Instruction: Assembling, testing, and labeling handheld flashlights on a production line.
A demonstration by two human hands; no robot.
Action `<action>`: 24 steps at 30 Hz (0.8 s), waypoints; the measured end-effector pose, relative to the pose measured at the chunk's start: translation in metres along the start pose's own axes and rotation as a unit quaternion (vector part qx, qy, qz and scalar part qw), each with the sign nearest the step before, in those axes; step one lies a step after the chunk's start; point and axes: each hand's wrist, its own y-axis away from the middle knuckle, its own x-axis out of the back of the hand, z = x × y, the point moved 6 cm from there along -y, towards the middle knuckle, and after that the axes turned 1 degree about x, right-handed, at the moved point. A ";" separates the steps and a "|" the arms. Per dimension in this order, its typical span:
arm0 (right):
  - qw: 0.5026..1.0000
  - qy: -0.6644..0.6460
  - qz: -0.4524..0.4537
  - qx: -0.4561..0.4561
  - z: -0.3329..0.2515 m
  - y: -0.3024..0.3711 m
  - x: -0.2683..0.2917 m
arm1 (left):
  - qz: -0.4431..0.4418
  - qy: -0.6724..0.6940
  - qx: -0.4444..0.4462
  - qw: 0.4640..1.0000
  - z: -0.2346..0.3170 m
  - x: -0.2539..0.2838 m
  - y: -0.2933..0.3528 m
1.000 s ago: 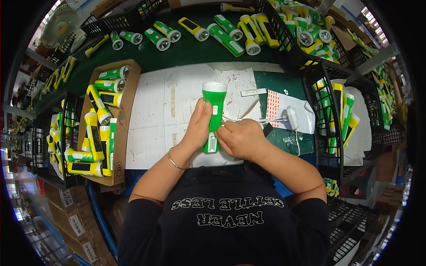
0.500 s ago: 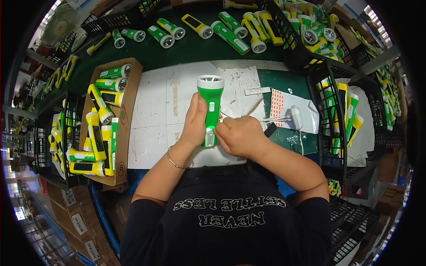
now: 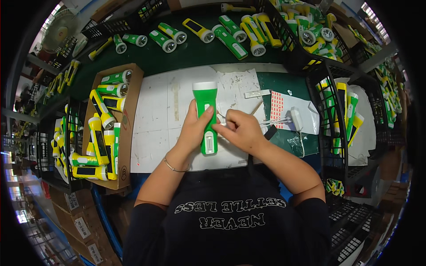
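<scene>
A green flashlight (image 3: 204,95) with a white head stands out from my left hand (image 3: 191,128), which is wrapped around its body. My left thumb lies on the front, just below the switch, and the head points away from me. A clear strip panel shows near the tail. At the flashlight's right side is my right hand (image 3: 244,132), its fingers curled and its thumb tip at the body's edge. Whatever those fingers pinch is hidden. Thin white cables (image 3: 276,121) run from a white charger block (image 3: 296,119) toward my right hand.
A cardboard box (image 3: 128,119) of green and yellow flashlights stands left. More flashlights (image 3: 233,41) lie along the back of the green table. Black crates (image 3: 330,115) with flashlights flank the right side. A sheet of red stickers (image 3: 277,106) lies by the charger.
The flashlight has tipped so its lens no longer shows and its front faces up more. My left thumb has moved onto its front. My right fingers have lifted and loosened slightly.
</scene>
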 end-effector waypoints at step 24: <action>0.955 -0.197 -0.179 -0.131 0.028 -0.015 0.024 | -0.156 -0.661 -0.073 0.731 0.074 0.018 0.043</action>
